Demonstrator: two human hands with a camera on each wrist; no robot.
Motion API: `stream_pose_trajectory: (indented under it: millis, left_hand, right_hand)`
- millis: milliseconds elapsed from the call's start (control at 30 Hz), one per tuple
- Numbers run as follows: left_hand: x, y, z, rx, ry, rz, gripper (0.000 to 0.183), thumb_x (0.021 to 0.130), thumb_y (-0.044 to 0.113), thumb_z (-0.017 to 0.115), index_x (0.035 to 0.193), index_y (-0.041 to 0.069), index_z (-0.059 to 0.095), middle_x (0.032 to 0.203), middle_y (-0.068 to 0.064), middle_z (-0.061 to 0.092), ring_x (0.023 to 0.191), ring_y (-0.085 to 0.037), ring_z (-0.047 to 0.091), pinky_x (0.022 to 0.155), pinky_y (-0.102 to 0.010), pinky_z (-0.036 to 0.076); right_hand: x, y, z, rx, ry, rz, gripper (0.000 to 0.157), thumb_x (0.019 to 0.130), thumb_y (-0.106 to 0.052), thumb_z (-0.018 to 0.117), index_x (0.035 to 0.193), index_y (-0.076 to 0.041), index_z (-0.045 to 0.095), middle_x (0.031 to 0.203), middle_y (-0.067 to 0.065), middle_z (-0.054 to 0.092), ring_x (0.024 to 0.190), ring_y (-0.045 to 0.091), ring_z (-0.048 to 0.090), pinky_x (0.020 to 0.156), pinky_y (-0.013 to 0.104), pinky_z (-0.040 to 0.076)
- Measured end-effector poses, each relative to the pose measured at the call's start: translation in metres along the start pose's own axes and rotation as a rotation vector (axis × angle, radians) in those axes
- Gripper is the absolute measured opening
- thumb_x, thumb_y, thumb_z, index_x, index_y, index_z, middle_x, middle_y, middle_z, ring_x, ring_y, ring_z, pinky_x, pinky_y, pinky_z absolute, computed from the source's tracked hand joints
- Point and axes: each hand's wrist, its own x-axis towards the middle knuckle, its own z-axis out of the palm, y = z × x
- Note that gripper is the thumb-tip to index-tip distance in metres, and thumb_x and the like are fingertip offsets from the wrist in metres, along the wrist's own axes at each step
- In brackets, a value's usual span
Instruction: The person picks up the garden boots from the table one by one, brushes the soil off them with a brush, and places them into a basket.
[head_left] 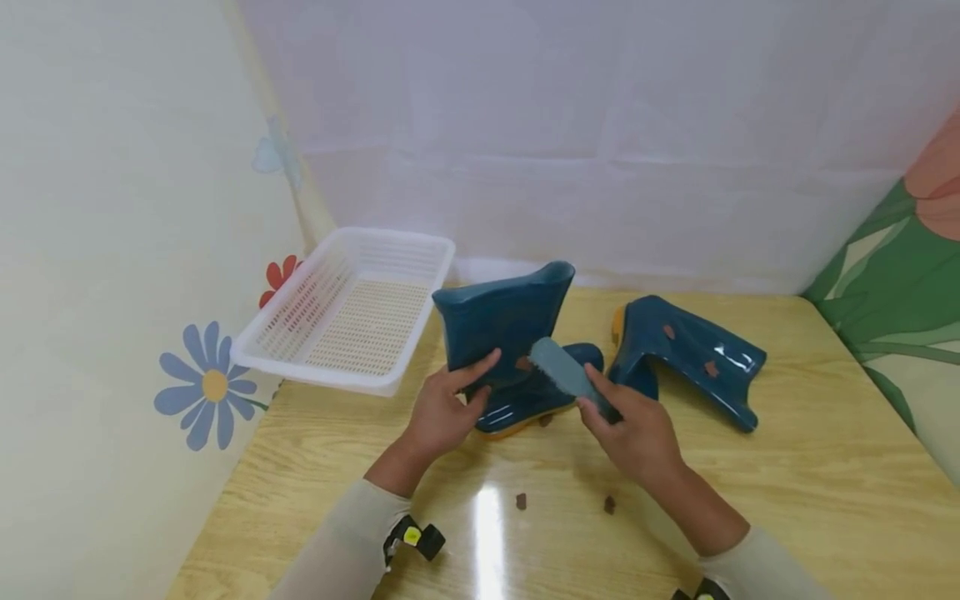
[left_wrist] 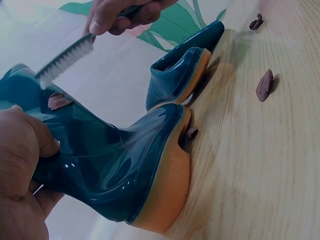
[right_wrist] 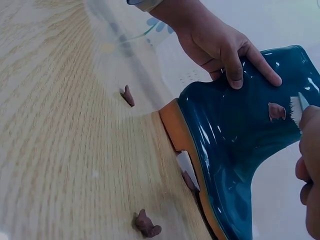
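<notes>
A glossy dark teal rain boot [head_left: 495,325] with an orange sole stands on the table, its shaft leaning a little. My left hand [head_left: 442,412] grips the back of the shaft, thumb and fingers on opposite sides. In my right hand [head_left: 637,429] is a grey-green brush [head_left: 562,368] with white bristles, pinched by its dark handle. A flat brown clump [right_wrist: 276,112] sticks to the shaft, and the bristles come right up beside it in the right wrist view. Under the sole's arch lies another brown bit [left_wrist: 191,133].
A second rain boot [head_left: 690,358] lies on its side to the right with two brown clumps on it. At the left is a white plastic basket [head_left: 315,377]. Brown crumbs [head_left: 521,501] lie on the wooden table [head_left: 825,500] before the boots. Printed cloth hangs behind.
</notes>
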Motion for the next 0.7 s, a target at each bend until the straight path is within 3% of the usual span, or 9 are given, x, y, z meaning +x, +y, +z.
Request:
stream_pose_trajectory:
  millis: [233, 300, 500, 700]
  left_hand:
    - [-0.0005, -0.0012, -0.0007, -0.034, 0.003, 0.0, 0.057, 0.091, -0.007, 0.068, 0.144, 0.014, 0.061, 0.055, 0.002, 0.031, 0.049, -0.002, 0.026, 0.046, -0.025, 0.033]
    - [-0.0007, -0.0019, -0.0007, -0.029, 0.005, -0.003, 0.057, 0.091, -0.007, 0.068, 0.144, 0.015, 0.061, 0.055, 0.003, 0.03, 0.048, -0.002, 0.025, 0.046, -0.025, 0.032]
    - [-0.0003, -0.003, -0.0003, -0.024, 0.012, 0.003, 0.058, 0.091, -0.007, 0.069, 0.143, 0.016, 0.062, 0.054, 0.01, 0.026, 0.047, 0.0, 0.023, 0.044, -0.025, 0.031]
    - [-0.0002, -0.0016, 0.0007, -0.038, 0.011, 0.005, 0.057, 0.09, -0.008, 0.068, 0.143, 0.014, 0.062, 0.054, 0.002, 0.029, 0.047, -0.001, 0.024, 0.044, -0.025, 0.031]
  right_hand:
    - [-0.0073, -0.0013, 0.0021, -0.002, -0.141, 0.061, 0.05, 0.087, -0.013, 0.082, 0.135, -0.006, 0.068, 0.076, -0.003, 0.064, 0.061, 0.005, 0.044, 0.052, 0.023, 0.038]
    - [-0.0083, -0.0009, 0.0011, 0.0, -0.133, 0.05, 0.051, 0.086, -0.013, 0.083, 0.134, -0.006, 0.068, 0.073, -0.004, 0.061, 0.059, 0.005, 0.042, 0.051, 0.023, 0.037]
    - [-0.0007, -0.0004, -0.0024, 0.007, -0.002, -0.031, 0.054, 0.081, -0.006, 0.084, 0.132, -0.001, 0.068, 0.071, 0.002, 0.06, 0.057, 0.006, 0.041, 0.05, 0.025, 0.038]
    - [-0.0018, -0.0014, -0.0003, 0.005, -0.077, 0.031, 0.051, 0.085, -0.011, 0.082, 0.134, -0.004, 0.068, 0.068, -0.007, 0.051, 0.058, 0.004, 0.039, 0.05, 0.024, 0.035]
